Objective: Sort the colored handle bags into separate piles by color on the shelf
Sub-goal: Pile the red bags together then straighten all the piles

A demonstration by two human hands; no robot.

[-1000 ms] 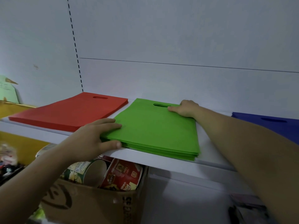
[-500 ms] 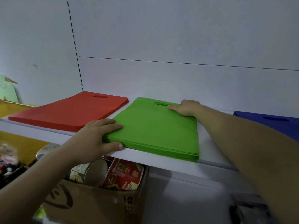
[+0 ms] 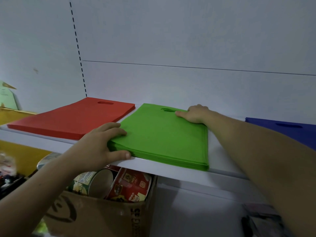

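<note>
Green bags [image 3: 164,137], a thick flat stack of them, lie near the front of a white shelf [image 3: 212,158], between a red pile [image 3: 73,118] on the left and a blue pile [image 3: 282,129] well apart on the right. The person's left hand [image 3: 100,146] grips the near left corner, fingers on top and thumb along the front edge. The right hand [image 3: 195,113] holds the far right corner, thumb flat beside the handle slot and fingers folded at the back edge. The bags look like thin, soft fabric: light singly, but floppy and likely to slide over one another. The stack is probably best taken at opposite corners and squeezed top to bottom, kept level so the layers do not fan out. The three colours already sit apart, so sorting appears nearly done.
</note>
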